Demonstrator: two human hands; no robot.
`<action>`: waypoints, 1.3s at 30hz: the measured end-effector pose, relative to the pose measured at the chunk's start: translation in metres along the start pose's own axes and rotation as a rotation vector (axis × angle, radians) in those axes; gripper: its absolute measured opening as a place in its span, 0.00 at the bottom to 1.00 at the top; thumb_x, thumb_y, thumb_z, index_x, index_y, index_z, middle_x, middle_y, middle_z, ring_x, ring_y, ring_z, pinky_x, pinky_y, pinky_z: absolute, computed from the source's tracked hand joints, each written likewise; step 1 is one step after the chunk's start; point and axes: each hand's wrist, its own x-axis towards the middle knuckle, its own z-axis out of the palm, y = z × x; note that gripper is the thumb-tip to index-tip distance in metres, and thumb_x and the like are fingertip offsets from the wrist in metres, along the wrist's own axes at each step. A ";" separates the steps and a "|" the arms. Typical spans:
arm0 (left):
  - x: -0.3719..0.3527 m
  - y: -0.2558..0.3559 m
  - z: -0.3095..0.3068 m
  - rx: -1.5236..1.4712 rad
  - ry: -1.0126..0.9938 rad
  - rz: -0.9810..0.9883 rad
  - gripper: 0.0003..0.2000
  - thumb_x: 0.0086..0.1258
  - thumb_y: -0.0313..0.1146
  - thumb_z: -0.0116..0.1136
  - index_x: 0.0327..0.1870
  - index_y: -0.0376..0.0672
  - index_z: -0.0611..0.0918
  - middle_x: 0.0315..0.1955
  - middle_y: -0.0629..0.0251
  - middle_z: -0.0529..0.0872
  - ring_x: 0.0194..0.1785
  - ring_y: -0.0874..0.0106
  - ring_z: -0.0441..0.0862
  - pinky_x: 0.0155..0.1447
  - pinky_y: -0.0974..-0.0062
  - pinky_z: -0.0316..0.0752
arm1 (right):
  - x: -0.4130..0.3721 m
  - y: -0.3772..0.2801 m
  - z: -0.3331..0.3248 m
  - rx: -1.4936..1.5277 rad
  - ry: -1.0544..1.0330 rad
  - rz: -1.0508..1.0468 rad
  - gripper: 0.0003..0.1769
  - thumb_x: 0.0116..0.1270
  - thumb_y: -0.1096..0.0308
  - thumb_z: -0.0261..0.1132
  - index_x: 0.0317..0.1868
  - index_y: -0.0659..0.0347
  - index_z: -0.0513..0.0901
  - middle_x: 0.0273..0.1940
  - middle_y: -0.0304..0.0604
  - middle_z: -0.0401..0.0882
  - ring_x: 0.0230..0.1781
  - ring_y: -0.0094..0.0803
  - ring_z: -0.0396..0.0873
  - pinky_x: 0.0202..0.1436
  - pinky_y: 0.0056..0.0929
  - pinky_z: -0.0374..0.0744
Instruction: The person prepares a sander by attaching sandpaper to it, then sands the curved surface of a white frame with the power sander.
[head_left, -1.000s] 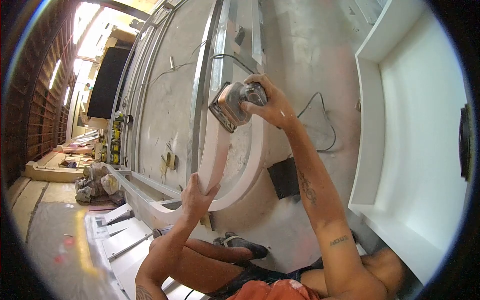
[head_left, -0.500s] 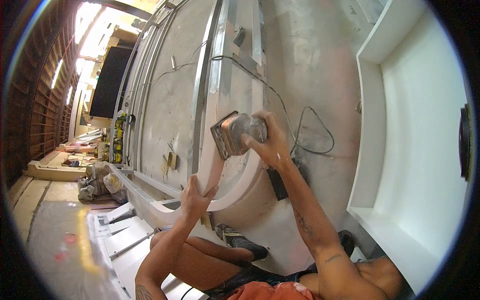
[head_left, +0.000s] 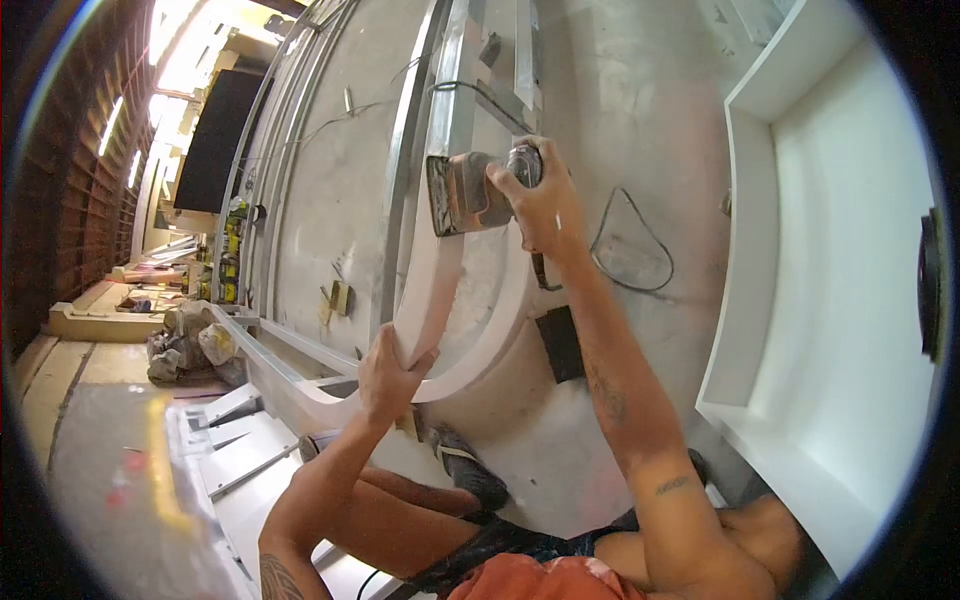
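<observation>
Head cam: right hand (head_left: 540, 205) grips dusty sander (head_left: 462, 194); left hand (head_left: 385, 380) clamps curved white panel (head_left: 435, 290) edge.

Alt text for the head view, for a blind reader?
Right hand holds a power sander against a curved white panel; left hand grips the panel's lower end. A white cabinet stands at right, a cord lies on the dusty floor.

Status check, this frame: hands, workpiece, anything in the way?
Right hand gripping sander, pad against curved white panel. Left hand clamped on its lower edge. Cord loops on floor beside it, clear of the sander.
</observation>
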 end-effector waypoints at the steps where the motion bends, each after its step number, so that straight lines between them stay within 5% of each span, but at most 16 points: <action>1: -0.002 0.000 0.000 0.005 -0.001 -0.005 0.32 0.65 0.53 0.76 0.57 0.38 0.75 0.40 0.41 0.87 0.46 0.38 0.86 0.51 0.45 0.78 | -0.013 0.001 0.001 -0.053 0.037 -0.064 0.33 0.67 0.49 0.73 0.64 0.61 0.78 0.52 0.56 0.84 0.51 0.51 0.86 0.58 0.45 0.81; 10: -0.004 0.002 -0.001 0.016 0.003 -0.008 0.33 0.64 0.53 0.77 0.59 0.37 0.75 0.44 0.40 0.88 0.47 0.40 0.87 0.51 0.47 0.79 | -0.097 0.010 0.015 0.077 0.139 -0.050 0.29 0.66 0.57 0.75 0.61 0.64 0.78 0.51 0.55 0.79 0.53 0.48 0.81 0.60 0.44 0.79; 21: -0.005 0.008 -0.004 0.025 -0.024 -0.044 0.33 0.65 0.51 0.76 0.57 0.35 0.75 0.44 0.38 0.87 0.47 0.37 0.86 0.51 0.45 0.79 | 0.012 -0.009 0.014 0.088 0.118 -0.114 0.30 0.64 0.53 0.74 0.59 0.67 0.81 0.49 0.60 0.84 0.49 0.48 0.86 0.55 0.45 0.82; 29: -0.003 0.006 -0.002 0.049 0.000 -0.016 0.33 0.65 0.52 0.76 0.58 0.36 0.75 0.44 0.39 0.88 0.48 0.38 0.87 0.51 0.46 0.80 | 0.025 -0.026 0.006 0.244 0.007 0.107 0.30 0.64 0.54 0.74 0.60 0.66 0.82 0.52 0.61 0.85 0.50 0.51 0.87 0.57 0.43 0.82; 39: -0.003 0.004 0.001 0.048 0.031 0.000 0.34 0.64 0.53 0.76 0.59 0.36 0.75 0.43 0.41 0.89 0.47 0.40 0.87 0.50 0.47 0.80 | -0.112 -0.013 0.015 0.031 0.097 -0.135 0.27 0.64 0.58 0.76 0.59 0.61 0.81 0.49 0.53 0.75 0.50 0.50 0.81 0.56 0.47 0.80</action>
